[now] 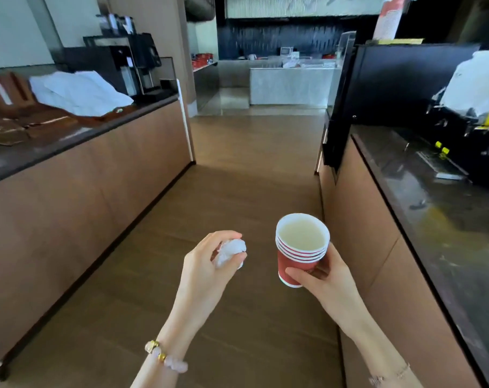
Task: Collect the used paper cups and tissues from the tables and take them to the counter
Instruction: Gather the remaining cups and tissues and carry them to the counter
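The right hand (325,278) has fingers and thumb curled round a stack of red paper cups (299,253), nested upright one inside another, four or five white rims showing. The top cup's inside is pale; whether that is liquid or bare lining is hard to tell. The left hand (206,267) is clenched round a crumpled white tissue (232,252). Both are held above the wooden floor (237,163), between the left counter (69,141) and the right counter (433,197), the cups nearer the right one
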Motion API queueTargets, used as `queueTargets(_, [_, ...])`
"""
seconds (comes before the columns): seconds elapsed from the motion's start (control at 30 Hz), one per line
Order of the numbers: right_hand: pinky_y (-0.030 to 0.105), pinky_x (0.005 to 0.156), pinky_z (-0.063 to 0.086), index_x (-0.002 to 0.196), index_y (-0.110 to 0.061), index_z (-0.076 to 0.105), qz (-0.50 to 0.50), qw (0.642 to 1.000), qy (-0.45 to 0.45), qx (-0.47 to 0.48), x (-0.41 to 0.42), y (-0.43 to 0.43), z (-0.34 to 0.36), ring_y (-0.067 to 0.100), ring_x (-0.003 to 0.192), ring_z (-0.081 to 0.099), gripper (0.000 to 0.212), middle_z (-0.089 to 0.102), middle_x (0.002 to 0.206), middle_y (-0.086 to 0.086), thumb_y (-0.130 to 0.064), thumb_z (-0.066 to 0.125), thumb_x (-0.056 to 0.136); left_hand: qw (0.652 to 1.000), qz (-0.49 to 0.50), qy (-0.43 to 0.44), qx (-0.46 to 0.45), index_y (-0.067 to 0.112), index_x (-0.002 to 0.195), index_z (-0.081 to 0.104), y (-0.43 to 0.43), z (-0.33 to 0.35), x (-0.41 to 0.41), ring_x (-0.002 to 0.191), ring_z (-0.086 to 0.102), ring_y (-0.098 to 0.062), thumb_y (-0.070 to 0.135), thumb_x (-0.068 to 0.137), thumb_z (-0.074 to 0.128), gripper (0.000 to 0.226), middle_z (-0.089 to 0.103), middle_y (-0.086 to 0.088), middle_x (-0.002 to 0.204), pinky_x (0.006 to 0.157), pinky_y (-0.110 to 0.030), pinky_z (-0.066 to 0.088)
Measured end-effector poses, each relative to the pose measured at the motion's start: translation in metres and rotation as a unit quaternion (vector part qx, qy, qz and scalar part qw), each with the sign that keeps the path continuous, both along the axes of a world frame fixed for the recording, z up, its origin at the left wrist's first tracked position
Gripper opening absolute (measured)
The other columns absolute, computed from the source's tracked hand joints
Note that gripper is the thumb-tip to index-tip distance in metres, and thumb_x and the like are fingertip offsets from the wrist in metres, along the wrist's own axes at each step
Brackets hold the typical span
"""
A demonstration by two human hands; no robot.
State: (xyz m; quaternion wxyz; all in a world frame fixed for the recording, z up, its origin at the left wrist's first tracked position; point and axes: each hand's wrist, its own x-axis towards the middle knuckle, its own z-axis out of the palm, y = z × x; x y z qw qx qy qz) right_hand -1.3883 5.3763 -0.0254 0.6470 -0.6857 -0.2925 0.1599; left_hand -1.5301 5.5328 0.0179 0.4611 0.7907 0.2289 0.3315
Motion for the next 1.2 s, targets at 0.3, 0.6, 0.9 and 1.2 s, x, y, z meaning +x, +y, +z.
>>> queueTargets(0.3, [0.010, 0.078, 0.050, 0.114, -0.040, 0.056, -0.106, 0.994, 0.009, -0.004, 0.079, 0.027, -0.007, 0.002, 0.098, 0.066, 0.058, 0.070, 0.106, -0.016, -0.022, 0.083, 0.065, 0.992, -0.126, 0.002, -0.014, 0.035, 0.091, 0.066, 0.058, -0.008, 0.124, 0.085, 0.059, -0.001, 0.013, 0.079, 0.068, 0.026, 0.065, 0.021, 0.088, 0.067, -0.006, 0.042])
queueTargets(0.6, [0.014, 0.078, 0.052, 0.110, -0.045, 0.057, -0.277, 0.960, 0.019, 0.019, 0.151, 0.044, 0.003, 0.005, 0.098, 0.068, 0.063, 0.071, 0.106, -0.014, -0.031, 0.082, 0.054, 0.953, -0.304, -0.005, 0.002, 0.032, 0.094, 0.066, 0.098, 0.003, 0.271, 0.090, 0.057, 0.005, 0.015, 0.080, 0.068, 0.022, 0.065, 0.022, 0.090, 0.067, -0.002, 0.040])
queueTargets(0.9, [0.018, 0.080, 0.053, 0.116, -0.031, 0.055, -0.464, 0.885, 0.045, 0.016, 0.170, -0.013, -0.012, 0.006, 0.097, 0.068, 0.060, 0.071, 0.105, -0.015, -0.003, 0.081, 0.069, 0.876, -0.479, 0.039, -0.038, 0.032, 0.094, 0.066, 0.037, -0.021, 0.368, 0.091, 0.059, 0.004, 0.019, 0.079, 0.070, 0.020, 0.065, 0.023, 0.090, 0.065, -0.005, 0.045])
queueTargets(1.2, [0.016, 0.076, 0.053, 0.115, -0.034, 0.057, -0.582, 0.811, 0.059, 0.012, 0.209, -0.078, -0.034, 0.004, 0.094, 0.067, 0.062, 0.071, 0.102, -0.014, -0.006, 0.083, 0.067, 0.818, -0.573, 0.052, 0.004, 0.035, 0.091, 0.064, -0.039, -0.036, 0.452, 0.094, 0.055, 0.010, 0.016, 0.079, 0.071, 0.023, 0.065, 0.024, 0.090, 0.068, -0.002, 0.042])
